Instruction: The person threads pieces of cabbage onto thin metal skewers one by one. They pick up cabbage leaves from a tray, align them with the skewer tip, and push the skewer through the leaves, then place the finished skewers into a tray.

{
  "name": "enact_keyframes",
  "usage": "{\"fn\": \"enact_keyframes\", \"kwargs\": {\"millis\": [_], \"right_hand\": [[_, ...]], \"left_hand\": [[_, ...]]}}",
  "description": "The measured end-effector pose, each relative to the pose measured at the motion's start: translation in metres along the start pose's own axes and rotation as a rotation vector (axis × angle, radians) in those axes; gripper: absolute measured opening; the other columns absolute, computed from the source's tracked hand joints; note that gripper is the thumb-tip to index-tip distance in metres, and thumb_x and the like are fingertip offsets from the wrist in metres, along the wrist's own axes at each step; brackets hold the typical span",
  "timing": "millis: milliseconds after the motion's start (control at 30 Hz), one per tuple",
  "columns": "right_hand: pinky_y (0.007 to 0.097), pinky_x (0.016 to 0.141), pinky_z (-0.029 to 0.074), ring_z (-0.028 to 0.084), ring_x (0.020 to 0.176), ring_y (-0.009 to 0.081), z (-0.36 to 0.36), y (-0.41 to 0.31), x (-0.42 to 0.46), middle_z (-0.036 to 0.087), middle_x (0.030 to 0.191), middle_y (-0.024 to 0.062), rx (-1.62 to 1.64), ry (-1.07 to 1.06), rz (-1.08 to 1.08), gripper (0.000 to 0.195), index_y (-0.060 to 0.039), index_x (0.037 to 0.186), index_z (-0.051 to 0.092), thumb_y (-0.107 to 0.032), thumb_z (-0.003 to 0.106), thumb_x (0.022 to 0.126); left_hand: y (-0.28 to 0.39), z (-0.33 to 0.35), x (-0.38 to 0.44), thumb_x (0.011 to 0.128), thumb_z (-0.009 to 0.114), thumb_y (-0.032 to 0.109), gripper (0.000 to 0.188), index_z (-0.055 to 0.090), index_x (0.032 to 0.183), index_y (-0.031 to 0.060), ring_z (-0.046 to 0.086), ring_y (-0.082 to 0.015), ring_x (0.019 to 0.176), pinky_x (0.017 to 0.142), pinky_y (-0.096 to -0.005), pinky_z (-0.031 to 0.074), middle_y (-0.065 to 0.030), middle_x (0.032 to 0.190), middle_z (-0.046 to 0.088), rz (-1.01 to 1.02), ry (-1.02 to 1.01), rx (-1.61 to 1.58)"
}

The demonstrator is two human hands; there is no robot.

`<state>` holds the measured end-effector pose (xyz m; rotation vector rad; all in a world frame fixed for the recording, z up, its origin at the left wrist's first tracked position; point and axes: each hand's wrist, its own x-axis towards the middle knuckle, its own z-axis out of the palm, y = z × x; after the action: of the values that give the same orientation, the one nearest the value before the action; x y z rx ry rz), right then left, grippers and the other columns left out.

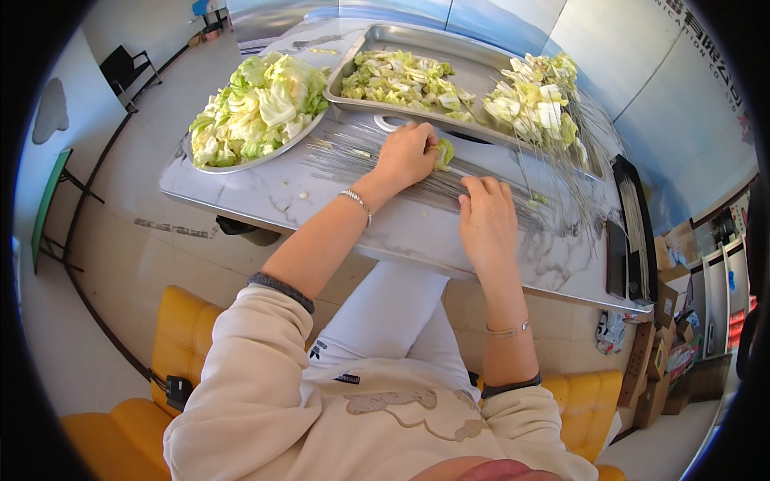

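Note:
My left hand [407, 154] has its fingers closed on a piece of cabbage leaf [444, 154] above a spread bundle of thin metal skewers [349, 157]. Just to the right, my right hand [490, 210] rests over the skewers' right part with bent fingers; whether it holds a skewer cannot be seen. Torn cabbage leaves [264, 108] are heaped on a round metal plate at the left. Behind my hands, a rectangular metal tray [415, 111] holds loose cabbage pieces [397, 78]. Skewers threaded with cabbage [541, 105] lie over the tray's right end, their bare ends sticking out.
A long black box [634, 228] of skewers and a dark phone [615, 258] lie at the right edge of the marble-patterned table [421, 240]. Small leaf scraps [303, 195] are on the tabletop. Yellow chairs [186, 330] stand beside and behind me.

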<state>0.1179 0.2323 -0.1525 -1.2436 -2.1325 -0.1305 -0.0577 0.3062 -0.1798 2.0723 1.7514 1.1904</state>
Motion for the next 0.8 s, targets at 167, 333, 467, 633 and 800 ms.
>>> {"fn": "enact_keyframes", "kwargs": {"millis": [167,333,467,633,800], "right_hand": [[0.0403,0.075,0.043,0.053,0.086,0.0290,0.019,0.006,0.003,0.055,0.086,0.0089,0.019,-0.002,-0.009,0.008,-0.0058,0.086,0.058,-0.005,0.064,0.080],[0.0411,0.072,0.042,0.051,0.082,0.0285,0.028,0.008,0.003,0.052,0.081,0.0084,0.026,0.053,-0.002,0.009,-0.0074,0.081,0.056,-0.003,0.063,0.078],[0.0412,0.070,0.042,0.052,0.079,0.0287,0.021,0.006,0.001,0.051,0.078,0.0080,0.077,0.124,-0.034,0.011,-0.0077,0.081,0.055,0.000,0.061,0.078],[0.0397,0.062,0.046,0.056,0.076,0.0282,0.015,0.004,-0.003,0.053,0.079,0.0079,0.163,0.107,0.004,0.018,-0.0072,0.090,0.059,0.003,0.059,0.076],[0.0391,0.060,0.049,0.059,0.080,0.0279,0.010,0.003,-0.008,0.056,0.084,0.0086,0.209,0.146,0.054,0.032,-0.0062,0.104,0.062,0.006,0.058,0.075]], "left_hand": [[0.010,-0.010,-0.001,0.081,0.065,0.011,0.016,0.058,0.093,0.0048,0.062,-0.0272,0.076,0.069,-0.0368,0.050,-0.0113,0.085,0.065,-0.055,-0.006,-0.222],[0.019,-0.018,-0.005,0.082,0.063,0.002,0.020,0.060,0.102,0.0042,0.059,-0.0152,0.070,0.066,-0.0301,0.050,-0.0075,0.087,0.064,-0.061,0.026,-0.346],[0.013,-0.020,-0.007,0.083,0.061,-0.001,0.030,0.061,0.112,0.0076,0.056,-0.0125,0.068,0.065,-0.0282,0.049,-0.0065,0.088,0.064,-0.043,0.061,-0.354],[0.013,-0.032,-0.007,0.083,0.061,-0.002,0.037,0.062,0.118,0.0090,0.055,-0.0091,0.068,0.063,-0.0252,0.048,-0.0037,0.088,0.063,-0.071,0.088,-0.329],[0.001,-0.057,-0.004,0.084,0.057,-0.004,0.035,0.063,0.116,0.0077,0.054,-0.0047,0.069,0.061,-0.0210,0.046,-0.0013,0.089,0.063,-0.070,0.392,-0.628]]}}
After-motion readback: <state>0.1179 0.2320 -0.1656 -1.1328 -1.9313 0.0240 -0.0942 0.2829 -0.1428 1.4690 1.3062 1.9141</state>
